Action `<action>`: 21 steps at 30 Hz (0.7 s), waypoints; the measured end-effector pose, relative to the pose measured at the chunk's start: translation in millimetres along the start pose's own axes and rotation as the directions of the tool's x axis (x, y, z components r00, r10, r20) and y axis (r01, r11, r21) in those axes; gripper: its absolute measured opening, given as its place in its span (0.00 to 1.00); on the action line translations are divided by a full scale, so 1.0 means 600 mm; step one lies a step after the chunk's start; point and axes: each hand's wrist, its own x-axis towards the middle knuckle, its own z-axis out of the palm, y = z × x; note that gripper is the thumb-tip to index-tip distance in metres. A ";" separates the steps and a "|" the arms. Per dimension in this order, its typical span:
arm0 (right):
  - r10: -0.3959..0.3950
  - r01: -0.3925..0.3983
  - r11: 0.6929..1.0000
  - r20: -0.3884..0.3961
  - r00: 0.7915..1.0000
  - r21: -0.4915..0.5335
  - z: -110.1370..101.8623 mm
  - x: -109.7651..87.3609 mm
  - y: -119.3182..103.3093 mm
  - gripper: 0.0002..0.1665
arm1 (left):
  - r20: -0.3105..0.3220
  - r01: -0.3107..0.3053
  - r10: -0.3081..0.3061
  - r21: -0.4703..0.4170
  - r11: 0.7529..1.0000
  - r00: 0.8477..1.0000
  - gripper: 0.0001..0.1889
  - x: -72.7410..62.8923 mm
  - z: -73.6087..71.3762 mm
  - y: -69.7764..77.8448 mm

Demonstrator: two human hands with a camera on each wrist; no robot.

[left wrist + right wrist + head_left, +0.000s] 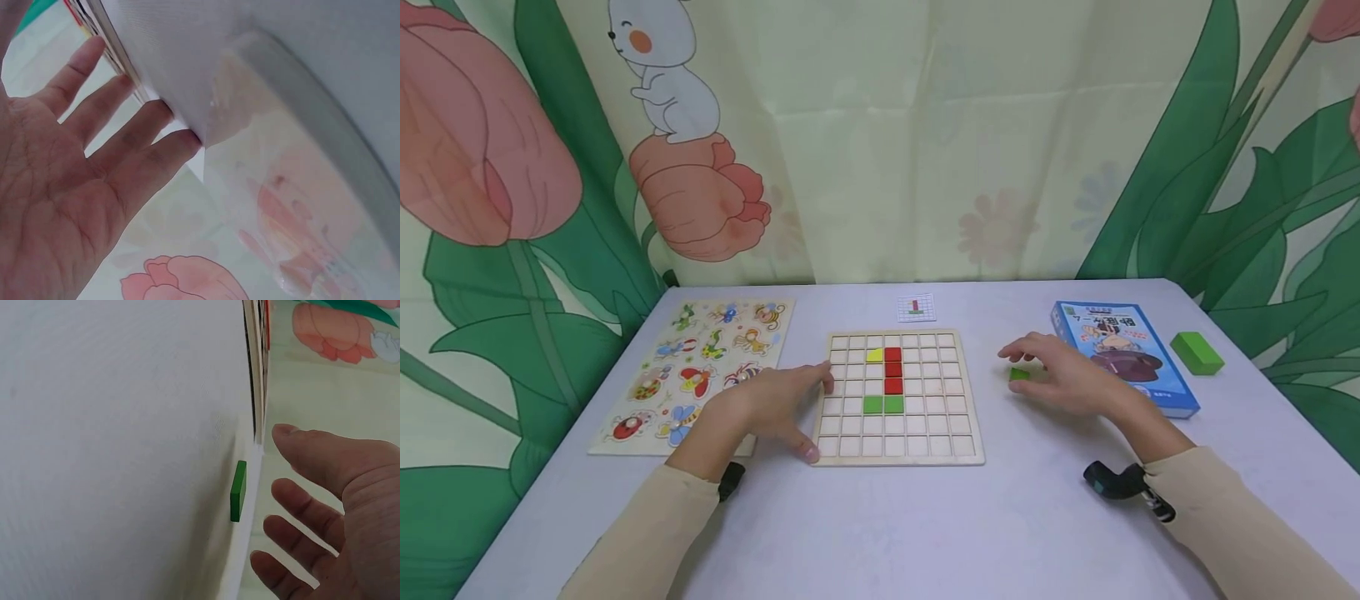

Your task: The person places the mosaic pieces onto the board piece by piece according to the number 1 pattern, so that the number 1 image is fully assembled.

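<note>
A wooden grid board point(898, 458) lies mid-table, holding a yellow piece point(875, 356), red pieces point(892, 371) and two green squares point(883, 405). My left hand point(775, 408) is spread at the board's left edge, thumb by the near corner and a fingertip by the upper side. In the left wrist view its fingers look loosely extended. To the right of the board, my right hand point(1060, 375) hovers with parted fingers over a small flat green tile point(1019, 374). The right wrist view shows that tile point(238, 491) lying on the table, apart from the fingers.
A small pattern card point(916, 307) lies behind the board. On the left is an insect picture board point(602, 448), partly under my left forearm. A blue box point(1123, 350) and a green block point(1197, 353) stand at the right. A printed curtain point(880, 150) hangs behind the table.
</note>
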 end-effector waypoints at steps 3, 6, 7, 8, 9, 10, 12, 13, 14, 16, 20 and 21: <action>0.010 -0.010 0.999 0.010 1.000 -0.037 -0.002 -0.002 0.003 0.24 | 0.003 0.001 -0.001 -0.002 1.000 1.000 0.48 0.000 -0.002 0.002; 0.026 -0.024 0.997 0.022 0.999 -0.077 -0.001 -0.003 0.003 0.24 | 0.005 0.006 -0.006 -0.004 1.000 1.000 0.48 0.000 -0.003 0.004; 0.031 -0.028 0.995 0.024 0.999 -0.091 -0.001 -0.003 0.003 0.24 | 0.004 0.006 -0.006 -0.003 1.000 1.000 0.48 0.000 -0.003 0.004; 0.037 -0.034 0.993 0.027 0.999 -0.111 -0.001 -0.003 0.003 0.24 | 0.004 0.004 -0.004 -0.003 1.000 1.000 0.47 0.000 -0.003 0.004; 0.040 -0.035 0.991 0.031 0.999 -0.132 0.000 -0.003 0.004 0.24 | 0.004 0.003 -0.003 -0.001 1.000 1.000 0.47 0.000 -0.004 0.005; 0.043 -0.037 0.988 0.035 0.998 -0.153 0.000 -0.002 0.004 0.24 | 0.004 0.000 0.000 0.001 1.000 1.000 0.47 0.000 -0.004 0.005; 0.050 -0.040 0.980 0.046 0.998 -0.194 0.001 -0.002 0.004 0.23 | 0.006 -0.008 0.008 0.006 1.000 1.000 0.47 0.001 -0.004 0.004; 0.053 -0.041 0.976 0.049 0.997 -0.213 0.002 -0.002 0.005 0.23 | 0.007 -0.012 0.012 0.009 1.000 1.000 0.47 0.001 -0.004 0.004; 0.054 -0.041 0.972 0.052 0.997 -0.230 0.002 -0.002 0.005 0.23 | 0.009 -0.016 0.015 0.013 1.000 1.000 0.47 0.001 -0.003 0.004; 0.059 -0.044 0.968 0.054 0.997 -0.246 0.003 -0.002 0.006 0.23 | 0.012 -0.020 0.019 0.018 1.000 1.000 0.47 0.002 -0.003 0.003; 0.050 -0.036 0.971 0.054 0.997 -0.237 0.004 -0.006 0.006 0.21 | 0.017 -0.025 0.024 0.028 0.999 1.000 0.47 0.005 -0.002 0.003; 0.053 -0.038 0.971 0.055 0.997 -0.237 0.004 -0.007 0.006 0.20 | 0.018 -0.029 0.029 0.027 0.999 0.999 0.47 0.006 -0.003 0.004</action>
